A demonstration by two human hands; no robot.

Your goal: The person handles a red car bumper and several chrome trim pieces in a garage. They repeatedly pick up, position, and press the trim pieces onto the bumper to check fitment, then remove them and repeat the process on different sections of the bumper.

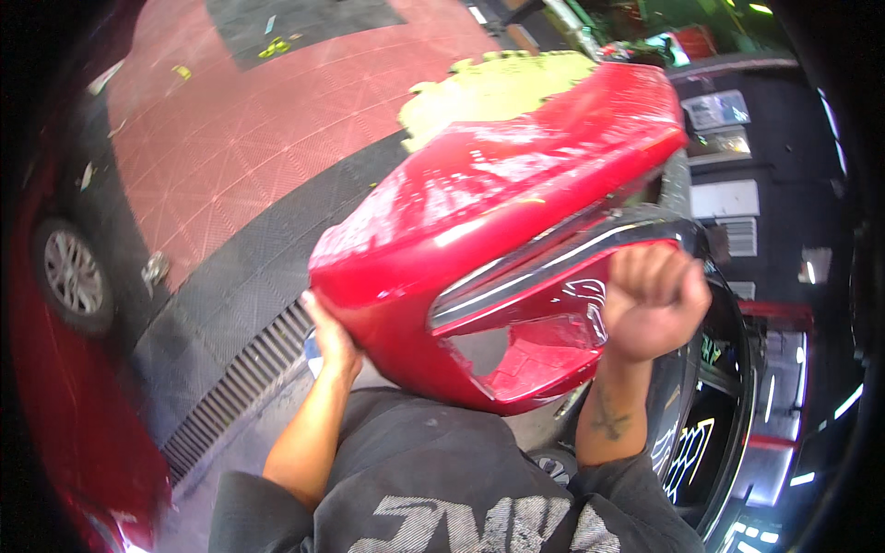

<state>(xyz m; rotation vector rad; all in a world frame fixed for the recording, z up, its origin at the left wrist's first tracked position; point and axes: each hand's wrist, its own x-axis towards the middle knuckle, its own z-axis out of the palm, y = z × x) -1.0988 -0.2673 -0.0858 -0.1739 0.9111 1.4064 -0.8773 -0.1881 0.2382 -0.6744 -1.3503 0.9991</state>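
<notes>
A large red car bumper cover, dusty and scuffed along its top, lies tilted across the middle against my dark shirt. It has a chrome-edged dark trim strip and an opening at its near end. My left hand grips the near left corner of the bumper, fingers partly hidden behind it. My right hand is closed in a fist in front of the bumper's right part, slightly blurred. Nothing shows in the fist; whether it touches the bumper I cannot tell.
A ragged yellow-green piece lies beyond the bumper. A red car with a silver wheel stands at left. A drain grate crosses the red and black tiled floor. A dark, shiny car is close at right.
</notes>
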